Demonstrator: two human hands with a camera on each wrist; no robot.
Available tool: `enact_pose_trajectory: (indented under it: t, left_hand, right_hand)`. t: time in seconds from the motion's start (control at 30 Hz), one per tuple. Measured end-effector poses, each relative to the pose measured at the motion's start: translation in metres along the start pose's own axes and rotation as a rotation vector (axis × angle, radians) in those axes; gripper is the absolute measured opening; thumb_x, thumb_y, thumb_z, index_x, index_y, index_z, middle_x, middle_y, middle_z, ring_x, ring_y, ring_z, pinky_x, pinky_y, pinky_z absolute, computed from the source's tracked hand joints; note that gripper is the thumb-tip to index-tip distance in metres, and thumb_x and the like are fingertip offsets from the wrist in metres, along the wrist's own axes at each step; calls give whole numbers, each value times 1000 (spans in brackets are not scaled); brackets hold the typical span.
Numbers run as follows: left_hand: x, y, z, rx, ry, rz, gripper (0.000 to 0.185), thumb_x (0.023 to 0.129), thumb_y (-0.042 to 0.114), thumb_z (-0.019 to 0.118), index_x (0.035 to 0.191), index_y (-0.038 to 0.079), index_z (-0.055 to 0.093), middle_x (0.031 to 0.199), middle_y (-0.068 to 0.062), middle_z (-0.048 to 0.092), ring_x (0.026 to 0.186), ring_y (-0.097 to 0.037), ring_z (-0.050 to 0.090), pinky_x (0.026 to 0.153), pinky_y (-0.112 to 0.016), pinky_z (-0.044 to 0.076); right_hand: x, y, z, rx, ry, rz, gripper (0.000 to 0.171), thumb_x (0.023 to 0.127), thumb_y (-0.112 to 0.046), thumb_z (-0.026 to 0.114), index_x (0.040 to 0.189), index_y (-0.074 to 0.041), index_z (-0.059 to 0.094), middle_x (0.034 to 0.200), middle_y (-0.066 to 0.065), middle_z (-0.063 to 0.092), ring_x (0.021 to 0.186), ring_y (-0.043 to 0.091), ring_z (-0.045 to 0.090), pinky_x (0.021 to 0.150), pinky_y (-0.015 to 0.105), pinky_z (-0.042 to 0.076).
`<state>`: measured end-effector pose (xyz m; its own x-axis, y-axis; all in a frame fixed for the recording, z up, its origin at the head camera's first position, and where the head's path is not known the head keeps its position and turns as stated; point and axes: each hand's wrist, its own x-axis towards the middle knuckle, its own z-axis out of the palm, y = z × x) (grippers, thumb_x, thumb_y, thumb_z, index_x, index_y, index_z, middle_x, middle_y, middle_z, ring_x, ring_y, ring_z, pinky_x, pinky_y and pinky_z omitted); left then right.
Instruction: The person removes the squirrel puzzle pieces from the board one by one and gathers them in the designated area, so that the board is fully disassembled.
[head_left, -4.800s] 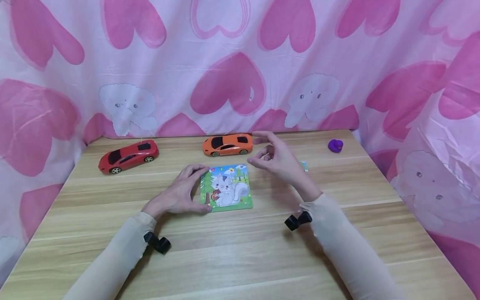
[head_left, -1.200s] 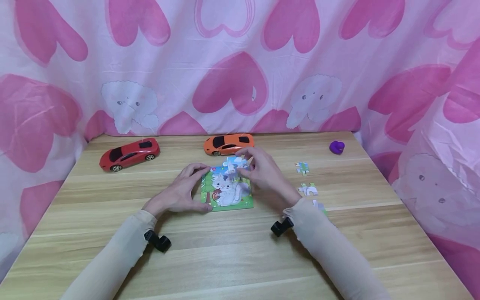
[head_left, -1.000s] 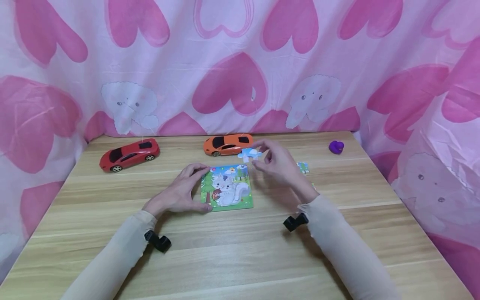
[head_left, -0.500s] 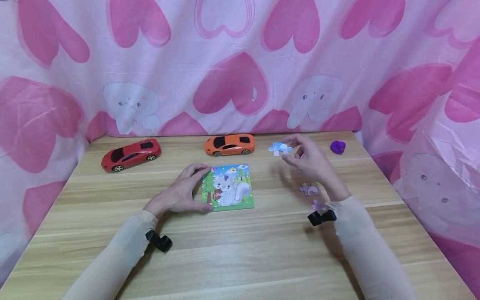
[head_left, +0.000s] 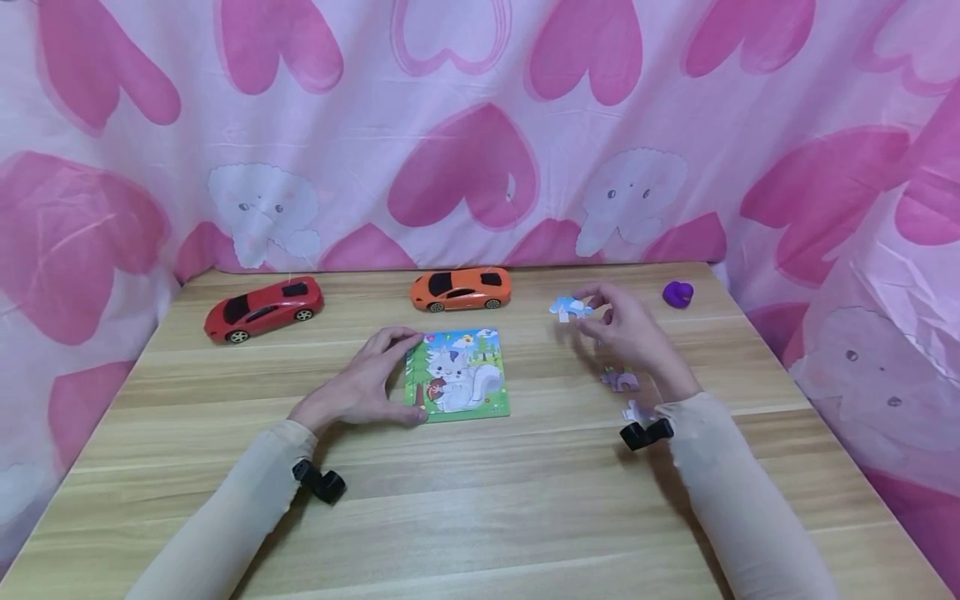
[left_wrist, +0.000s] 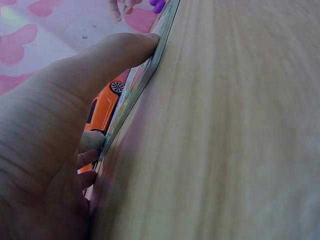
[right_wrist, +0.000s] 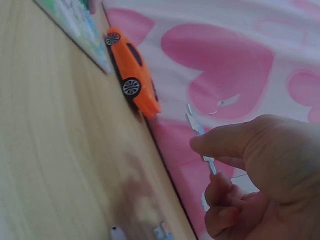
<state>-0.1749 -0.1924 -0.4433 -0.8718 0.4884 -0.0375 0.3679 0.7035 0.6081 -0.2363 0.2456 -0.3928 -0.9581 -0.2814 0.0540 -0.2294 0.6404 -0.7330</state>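
A square jigsaw puzzle (head_left: 468, 387) with a white squirrel picture lies mid-table in the head view. My left hand (head_left: 356, 387) holds it along its left side, the thumb at the near corner and the fingers at the far one. In the left wrist view the thumb (left_wrist: 120, 50) lies over the board's edge. My right hand (head_left: 633, 337) pinches a blue-and-white jigsaw piece (head_left: 567, 309) between thumb and fingers, above the table to the puzzle's right. Two loose pieces show below that hand, one grey (head_left: 621, 381), one pale (head_left: 632, 410) and partly covered by the wrist.
A red toy car (head_left: 264, 310) stands at the back left, an orange toy car (head_left: 461, 289) behind the puzzle. Toward the back right corner sits a small purple toy duck (head_left: 678, 293). A pink heart-patterned curtain (head_left: 450, 83) hangs behind the wooden table (head_left: 450, 517).
The right hand, bare at first over the puzzle, later pinches a piece there and carries it to the right. Lately the piece has dipped and tilted slightly. The left hand stays put.
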Motion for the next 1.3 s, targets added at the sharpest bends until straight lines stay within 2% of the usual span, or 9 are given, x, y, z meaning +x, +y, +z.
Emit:
enact_pose_trajectory:
  t: [0.17,0.27,0.53,0.7,0.97,1.17,1.3]
  left_hand:
    - [0,1,0,3,1,1,131,75,60,97,176,11,30,178,-10,24,165,-35,23,135,-66,25]
    - [0,0,0,2,0,-1,130,75,60,97,176,11,31,178,-10,24,164,-35,23,135,-67,25]
    - [0,0,0,7,1,4,131,75,62,96,177,12,30,178,-10,24,165,-35,23,135,-66,25]
    - [0,0,0,3,2,5,131,75,61,96,177,11,30,178,-10,24,165,-35,22,135,-67,25]
    - [0,0,0,2,-2,1,130,76,62,96,177,12,30,177,-10,25,164,-34,23,135,-67,24]
    - [0,0,-1,0,-2,1,131,76,62,96,177,12,30,177,-10,25,164,-35,23,135,-67,23]
    - [0,0,0,0,-2,0,131,75,63,96,177,13,30,177,-10,25,164,-34,23,135,-67,24]
  right_hand:
    - [2,6,7,-2,-46,25,45,104,-11,79,147,-11,66,129,19,65,103,34,65,79,34,61]
    - [4,8,12,-27,-66,43,45,102,-9,79,145,-10,66,130,21,66,110,37,67,86,42,62]
    - [5,11,20,-108,-87,66,44,101,-9,80,143,-7,67,130,22,68,112,36,66,96,51,59]
    - [6,13,22,-141,-104,65,41,102,-7,78,142,-6,68,132,22,69,111,36,64,98,52,56]
    - [6,13,24,-154,-106,48,42,102,-7,78,142,-2,68,128,23,70,105,34,63,91,48,57]
    - [5,14,24,-165,-110,50,42,103,-9,78,144,-3,67,135,26,66,118,39,61,104,57,55]
    - [4,14,24,-169,-111,72,43,104,-10,77,146,-5,66,139,25,62,123,39,58,108,59,54]
